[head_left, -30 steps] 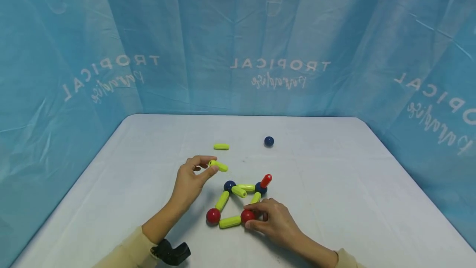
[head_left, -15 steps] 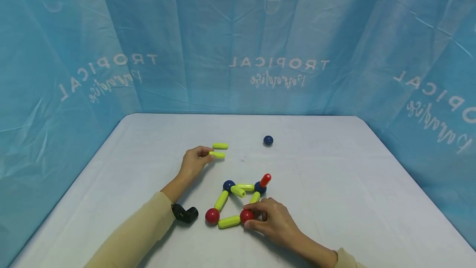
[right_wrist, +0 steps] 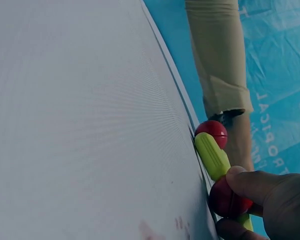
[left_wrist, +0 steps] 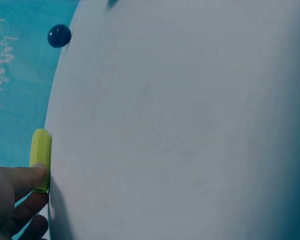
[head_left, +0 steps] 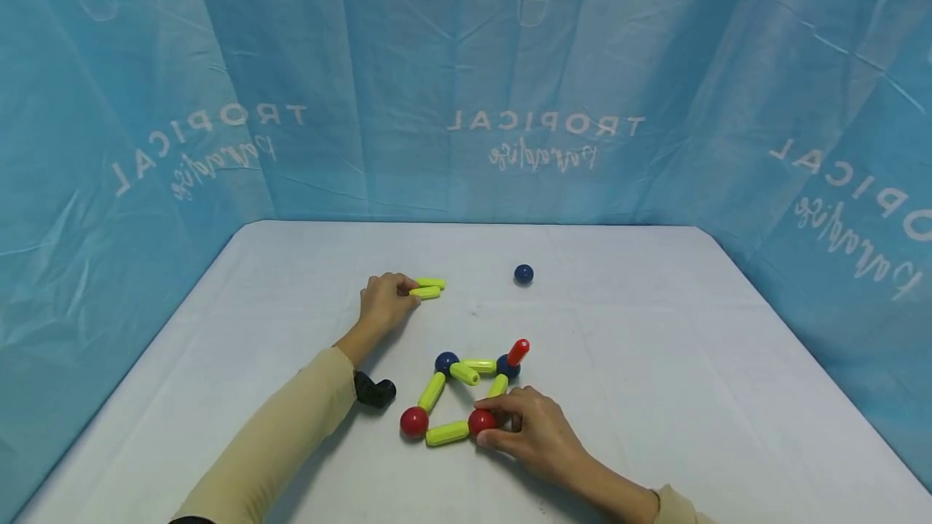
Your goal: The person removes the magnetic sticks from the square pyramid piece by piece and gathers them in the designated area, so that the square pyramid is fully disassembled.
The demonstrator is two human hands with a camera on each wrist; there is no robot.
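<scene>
My left hand (head_left: 386, 299) reaches to the back of the table and pinches a yellow-green rod (head_left: 425, 293), close beside a second such rod (head_left: 433, 283). In the left wrist view, thumb and fingers grip the yellow-green rod (left_wrist: 41, 155) near its lower end. My right hand (head_left: 535, 431) holds the near right red ball (head_left: 481, 423) of a four-sided frame of balls and rods. At the frame's other corners are a red ball (head_left: 414, 423) and two blue balls (head_left: 446, 363). One blue ball carries a red rod (head_left: 518, 352) tilted upward; the other, a loose-ended yellow-green rod (head_left: 465, 373).
A loose blue ball (head_left: 523, 274) lies toward the back of the white-covered table (head_left: 655, 330). Blue printed curtains (head_left: 466, 87) stand around the back and sides. A black wrist device (head_left: 374, 390) sits below my left hand.
My left hand has moved away from the frame toward the back, bringing its yellow-green rod down beside the other loose one. My right hand stays on the red ball.
</scene>
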